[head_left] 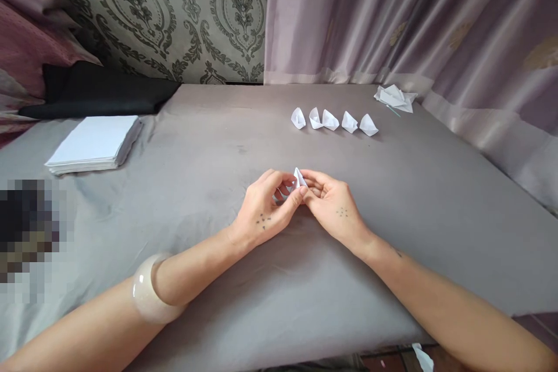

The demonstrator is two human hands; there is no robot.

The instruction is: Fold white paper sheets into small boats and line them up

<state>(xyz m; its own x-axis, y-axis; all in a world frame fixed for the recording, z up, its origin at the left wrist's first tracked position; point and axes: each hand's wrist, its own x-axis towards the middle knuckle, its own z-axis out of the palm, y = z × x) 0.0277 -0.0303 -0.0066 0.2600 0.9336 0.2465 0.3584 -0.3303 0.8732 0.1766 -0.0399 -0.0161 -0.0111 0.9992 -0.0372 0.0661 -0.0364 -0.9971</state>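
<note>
My left hand (265, 209) and my right hand (331, 203) meet over the middle of the grey cloth surface (209, 151). Both pinch a small folded white paper piece (299, 178) between fingers and thumbs; only its pointed top shows above the fingers. A pale bangle (150, 296) sits on my left forearm. Beyond the hands, several small folded white paper shapes (333, 120) stand in a row on the cloth.
A stack of white paper sheets (96, 142) lies at the left. A loose heap of folded paper (394, 97) rests at the far right by the purple curtain (414, 17). A black cloth (100, 90) lies at the back left. A blurred patch (28, 226) covers the left edge.
</note>
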